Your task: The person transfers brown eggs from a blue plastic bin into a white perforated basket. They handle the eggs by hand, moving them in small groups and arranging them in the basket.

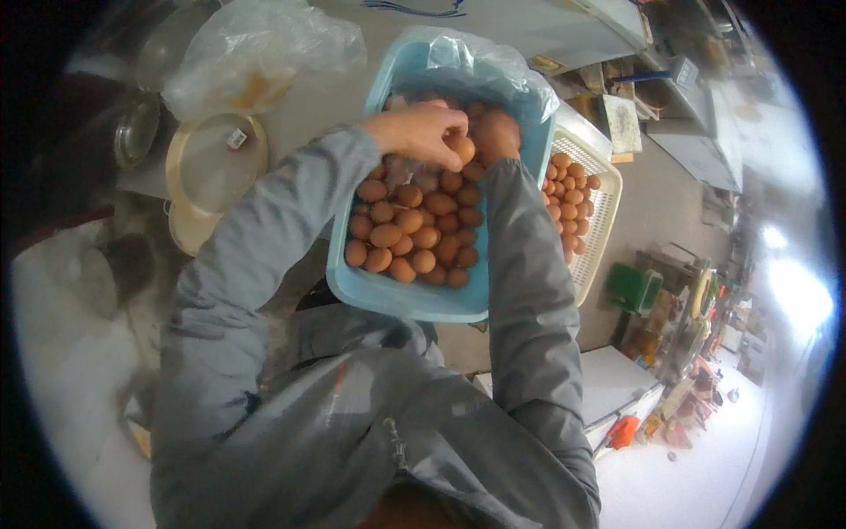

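Observation:
A light-blue plastic tub (pixel 410 308) full of brown eggs (pixel 410 221) is before me. Over its far end a clear plastic bag (pixel 492 66) hangs across the rim. My left hand (pixel 420 131) reaches in from the left, its thumb and fingers curled around a single brown egg (pixel 462 149). Close beside that egg, deeper towards the far right wall of the tub, is my right hand (pixel 500 134). Its fingers point down and away among the eggs, so whether they hold anything is hidden. Some clear film (pixel 413 173) lies on the eggs below my left hand.
A cream perforated plastic basket (pixel 605 228) holding more brown eggs (pixel 570 198) stands right of the tub. To the left are a cream round-rimmed plastic piece (pixel 175 159) and a crumpled clear bag (pixel 264 53). Farther right sits a green container (pixel 628 287).

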`<state>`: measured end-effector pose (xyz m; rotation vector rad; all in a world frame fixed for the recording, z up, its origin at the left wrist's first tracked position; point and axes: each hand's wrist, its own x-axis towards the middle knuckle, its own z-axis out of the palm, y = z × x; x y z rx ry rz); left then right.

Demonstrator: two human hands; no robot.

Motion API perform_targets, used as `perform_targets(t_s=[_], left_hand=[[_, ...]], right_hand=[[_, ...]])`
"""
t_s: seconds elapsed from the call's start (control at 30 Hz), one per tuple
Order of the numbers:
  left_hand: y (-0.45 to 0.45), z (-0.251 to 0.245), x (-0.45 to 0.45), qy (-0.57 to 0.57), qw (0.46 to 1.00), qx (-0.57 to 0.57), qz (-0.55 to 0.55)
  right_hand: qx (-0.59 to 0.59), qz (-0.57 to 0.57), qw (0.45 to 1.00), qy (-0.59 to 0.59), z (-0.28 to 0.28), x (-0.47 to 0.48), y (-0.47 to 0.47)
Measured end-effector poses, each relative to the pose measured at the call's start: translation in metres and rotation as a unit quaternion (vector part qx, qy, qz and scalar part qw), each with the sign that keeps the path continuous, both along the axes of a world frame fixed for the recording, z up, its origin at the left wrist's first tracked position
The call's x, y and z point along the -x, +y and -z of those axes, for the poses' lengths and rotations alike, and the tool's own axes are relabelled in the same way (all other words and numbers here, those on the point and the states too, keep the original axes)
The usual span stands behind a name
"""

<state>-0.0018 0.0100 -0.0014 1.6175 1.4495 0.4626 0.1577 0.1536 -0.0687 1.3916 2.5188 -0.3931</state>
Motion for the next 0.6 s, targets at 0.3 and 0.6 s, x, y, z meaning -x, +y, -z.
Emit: perform_targets(t_s=[0.3,0.6], left_hand=[[-0.079,-0.010,0.053,-0.546,0.814,0.088,-0.178],[-0.108,-0.006,0.061,-0.633,0.750,0.069,-0.179]], right_hand=[[-0.019,-0.004,0.999,-0.044,-0.002,0.004,-0.005],[0.032,0.108,0.993,0.042,0.028,0.003,0.015]])
